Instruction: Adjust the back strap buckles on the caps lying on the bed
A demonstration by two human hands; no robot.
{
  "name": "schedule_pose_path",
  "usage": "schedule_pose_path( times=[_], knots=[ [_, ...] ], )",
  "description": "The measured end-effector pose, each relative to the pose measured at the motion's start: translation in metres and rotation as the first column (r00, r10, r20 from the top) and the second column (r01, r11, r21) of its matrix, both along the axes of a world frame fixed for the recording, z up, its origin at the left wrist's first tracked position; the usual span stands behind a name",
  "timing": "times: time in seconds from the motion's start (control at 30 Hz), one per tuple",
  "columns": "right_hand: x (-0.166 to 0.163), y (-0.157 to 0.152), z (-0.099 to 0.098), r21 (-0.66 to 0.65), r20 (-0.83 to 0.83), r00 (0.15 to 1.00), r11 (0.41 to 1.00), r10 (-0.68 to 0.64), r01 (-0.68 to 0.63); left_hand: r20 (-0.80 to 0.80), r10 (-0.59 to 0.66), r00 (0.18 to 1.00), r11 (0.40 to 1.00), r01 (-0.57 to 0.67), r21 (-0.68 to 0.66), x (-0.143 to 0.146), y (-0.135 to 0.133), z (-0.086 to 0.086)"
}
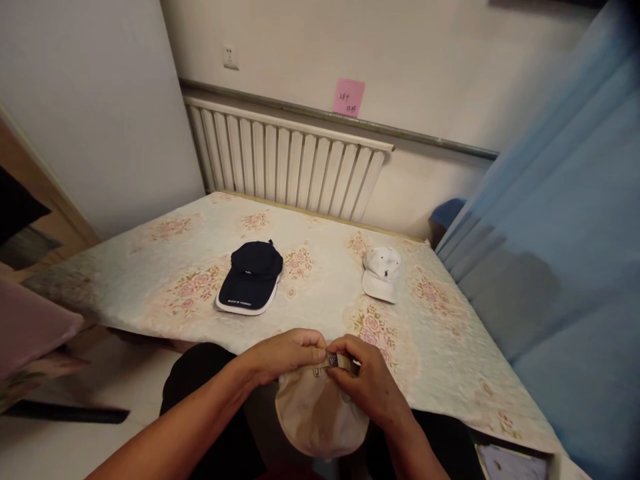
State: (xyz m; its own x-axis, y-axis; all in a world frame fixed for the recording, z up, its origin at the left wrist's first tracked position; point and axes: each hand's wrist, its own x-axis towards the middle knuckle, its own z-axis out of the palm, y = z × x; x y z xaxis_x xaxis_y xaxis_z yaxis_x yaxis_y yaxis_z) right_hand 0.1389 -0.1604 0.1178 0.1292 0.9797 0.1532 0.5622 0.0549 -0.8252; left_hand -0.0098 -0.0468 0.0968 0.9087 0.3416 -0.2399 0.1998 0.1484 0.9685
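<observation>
A beige baseball cap point(320, 413) is held between my hands just above my lap, its back strap and small metal buckle at the top. My left hand point(293, 353) pinches the strap on the left of the buckle. Thumb and fingers of my right hand point(364, 377) grip the strap's right part, beside a dark label. On the bed beyond, a black cap point(255, 270) with a white brim edge lies to the left. Farther right rests a white cap point(383, 270) with a small dark logo.
A floral sheet point(320, 287) covers the bed. Behind it stand a white radiator point(285, 157) and a wall with a pink note point(349, 97). At right hangs a blue curtain point(560, 253). Pink fabric point(33, 327) is at the left edge.
</observation>
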Motion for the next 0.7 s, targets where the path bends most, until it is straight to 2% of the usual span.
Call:
schedule_pose_path(
  times=[0.13, 0.3, 0.5, 0.57, 0.7],
  knots=[
    [0.006, -0.001, -0.004, -0.068, -0.090, 0.996, 0.997, 0.021, -0.027, 0.046, -0.007, 0.999, 0.996, 0.011, -0.091, -0.001, 0.001, -0.003],
    [0.024, -0.003, -0.017, -0.147, -0.364, 0.926, 0.975, 0.105, -0.169, 0.106, -0.018, 0.994, 0.985, 0.036, -0.167, -0.008, 0.007, -0.004],
    [0.041, -0.011, -0.038, -0.227, -0.428, 0.885, 0.926, 0.182, -0.300, 0.147, 0.035, 0.989, 0.957, 0.009, -0.291, -0.019, 0.023, -0.009],
    [0.046, -0.013, -0.046, -0.224, -0.531, 0.836, 0.928, 0.140, -0.298, 0.139, 0.041, 0.989, 0.952, 0.003, -0.306, -0.020, 0.027, -0.010],
    [0.054, -0.013, -0.058, -0.130, -0.685, 0.724, 0.963, 0.086, -0.237, 0.128, 0.060, 0.990, 0.944, -0.014, -0.329, -0.021, 0.032, -0.009]
  ],
)
